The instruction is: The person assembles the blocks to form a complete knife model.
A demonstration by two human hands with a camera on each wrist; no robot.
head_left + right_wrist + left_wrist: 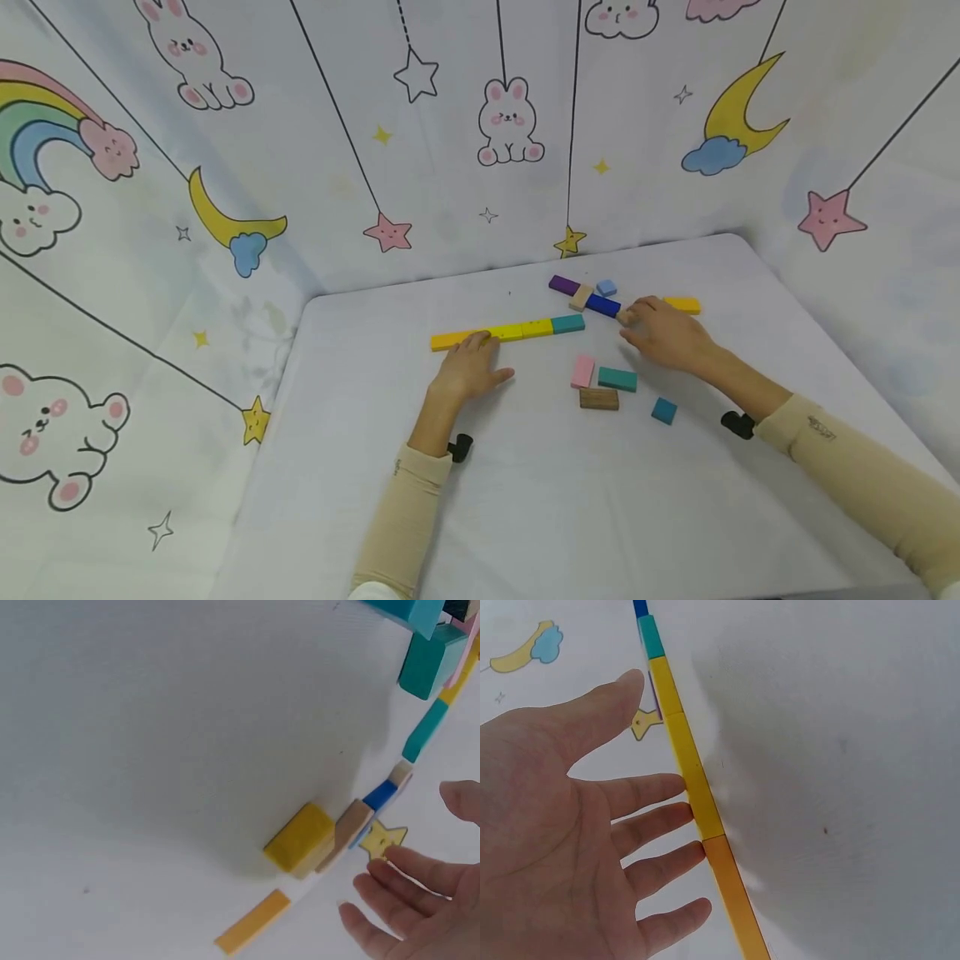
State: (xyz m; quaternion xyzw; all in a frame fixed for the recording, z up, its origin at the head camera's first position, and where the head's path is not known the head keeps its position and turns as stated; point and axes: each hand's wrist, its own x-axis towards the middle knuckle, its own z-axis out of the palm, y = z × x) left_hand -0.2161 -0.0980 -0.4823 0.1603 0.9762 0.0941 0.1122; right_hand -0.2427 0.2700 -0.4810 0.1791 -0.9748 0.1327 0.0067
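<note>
My left hand (468, 367) lies with its fingers spread along the near side of a row of blocks. In the left wrist view its fingertips meet the yellow block (694, 776) and the orange block (736, 896); a teal block (567, 324) ends the row. My right hand (671, 335) hovers beside a second line, by the dark blue block (603, 305) and a beige block (624, 317) partly hidden by the fingers. In the right wrist view the right fingers are loosely bent with nothing between them, near a yellow block (300, 836) and a wooden block (349, 831).
A purple block (564, 285), a light wood block (581, 297) and a light blue block (607, 287) lie at the back. An orange-yellow block (682, 306) is behind the right hand. Nearer are pink (582, 372), green (617, 379), brown (599, 399) and teal (663, 411) blocks.
</note>
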